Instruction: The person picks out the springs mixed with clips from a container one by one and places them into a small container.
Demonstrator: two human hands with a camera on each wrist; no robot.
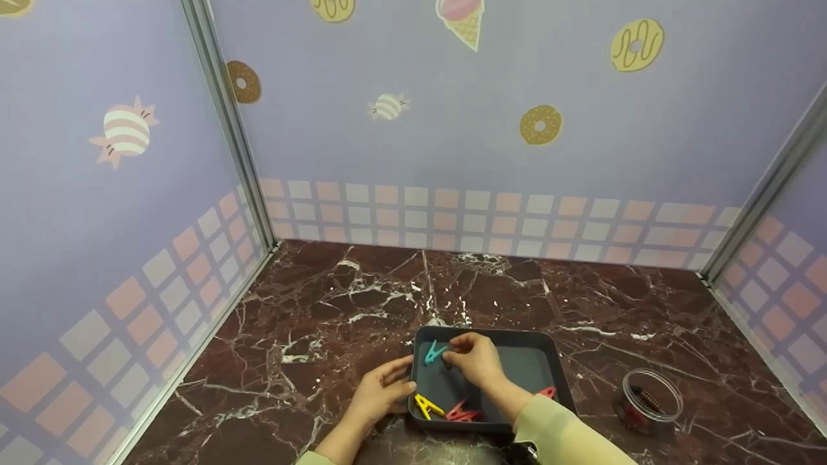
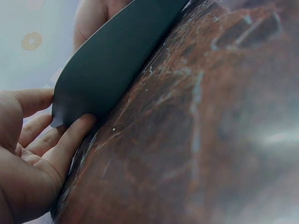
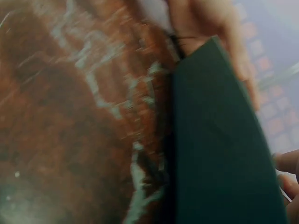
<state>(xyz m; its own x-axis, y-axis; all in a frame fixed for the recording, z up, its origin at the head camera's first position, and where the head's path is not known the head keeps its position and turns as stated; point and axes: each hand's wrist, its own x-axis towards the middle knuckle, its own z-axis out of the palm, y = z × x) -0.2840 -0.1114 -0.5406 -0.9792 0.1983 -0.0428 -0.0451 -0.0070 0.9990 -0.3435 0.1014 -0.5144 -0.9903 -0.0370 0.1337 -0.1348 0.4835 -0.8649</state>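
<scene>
A dark grey tray (image 1: 530, 361) lies on the marbled table, holding several clothespins. My left hand (image 1: 381, 391) rests against its left side, with the thumb and fairly straight fingers touching the wall; this contact also shows in the left wrist view (image 2: 37, 154). Over the tray's left half, my right hand (image 1: 477, 361) points bent fingertips down beside a teal clothespin (image 1: 433, 353). A small dark patch shows under those fingertips, but whether they pinch anything is hidden. A yellow clothespin (image 1: 427, 407) sits in the near left corner, with red clothespins (image 1: 461, 412) beside it.
Right of the tray stands a round clear tub (image 1: 651, 397) with something dark and coiled and something red inside. A black object (image 1: 522, 452) lies below the tray, partly hidden by the right sleeve. Printed panels (image 1: 452, 155) wall the table at the back and sides.
</scene>
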